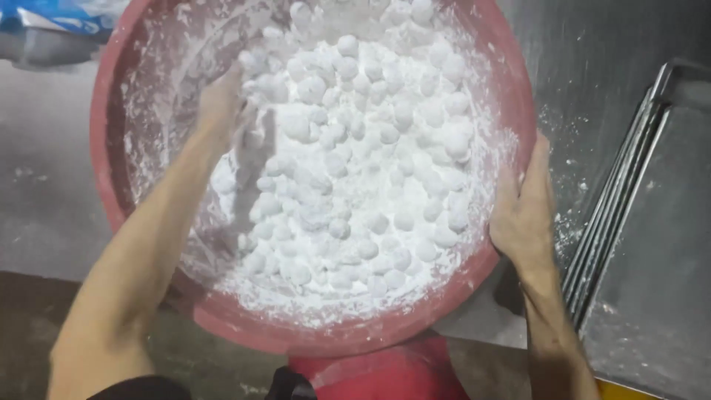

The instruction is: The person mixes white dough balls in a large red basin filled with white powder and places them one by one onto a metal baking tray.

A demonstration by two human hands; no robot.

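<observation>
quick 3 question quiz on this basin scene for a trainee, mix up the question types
1. True or false: the left hand is inside the red basin, among the white floury balls.
2. Where is the right hand?
A. inside the basin, in the balls
B. against the basin's outer right rim
C. on the metal trays
3. Fill in: the stacked metal trays lie to the ____ of the basin.

Key
1. True.
2. B. Its fingers lie flat along the rim; whether they grip it cannot be told.
3. Right.
</observation>
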